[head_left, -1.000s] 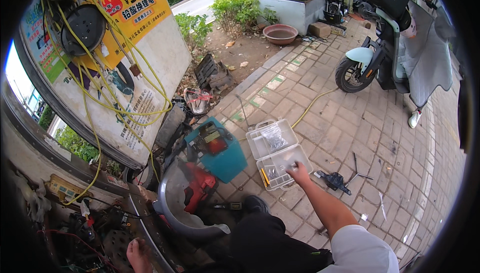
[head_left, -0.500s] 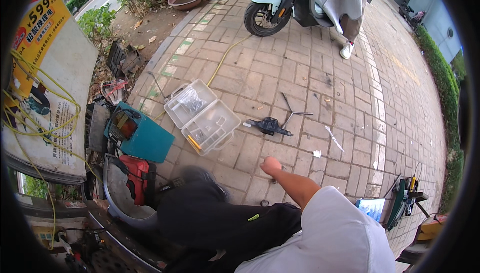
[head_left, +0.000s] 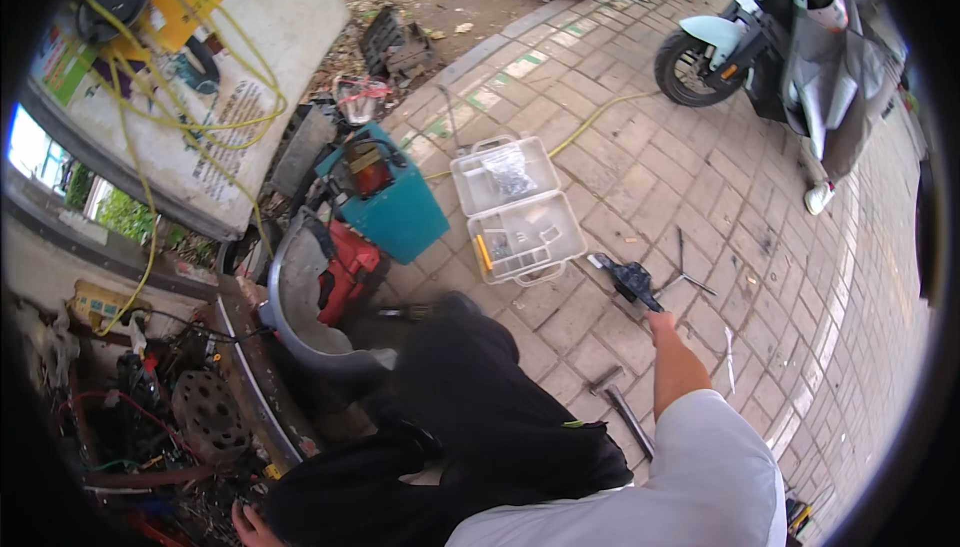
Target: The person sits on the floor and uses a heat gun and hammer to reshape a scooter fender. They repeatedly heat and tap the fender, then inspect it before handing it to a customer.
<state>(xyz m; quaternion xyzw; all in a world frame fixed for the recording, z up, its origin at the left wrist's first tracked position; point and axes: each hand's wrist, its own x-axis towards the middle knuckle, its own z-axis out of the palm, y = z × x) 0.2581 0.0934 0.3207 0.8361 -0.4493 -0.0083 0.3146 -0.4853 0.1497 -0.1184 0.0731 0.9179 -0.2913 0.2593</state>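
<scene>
Head view: your right hand [head_left: 660,324], closure unclear, at near end of irregular black plastic-looking part [head_left: 631,281]; probably light, stiff: pinch there.

- paving [head_left: 600,187]: bricks in beige and grey, crossed by a pale stripe [head_left: 833,332] at the right
- case [head_left: 578,232]: clear plastic, lying open, both halves facing up
- teal box [head_left: 408,215]: standing just left of the case
- cord [head_left: 598,123]: yellow, running from the case toward the scooter's front wheel [head_left: 688,69], which rests on the bricks
- black part [head_left: 633,279]: lying right of the case, a pale tip at its near end to the case
- three-armed tool [head_left: 683,270]: just beside the black part
- hammer [head_left: 627,417]: nearer the person, handle partly hidden by the sleeve
- white strip [head_left: 729,359]: right of the forearm
- white shoe [head_left: 820,198]: beside the scooter
</scene>
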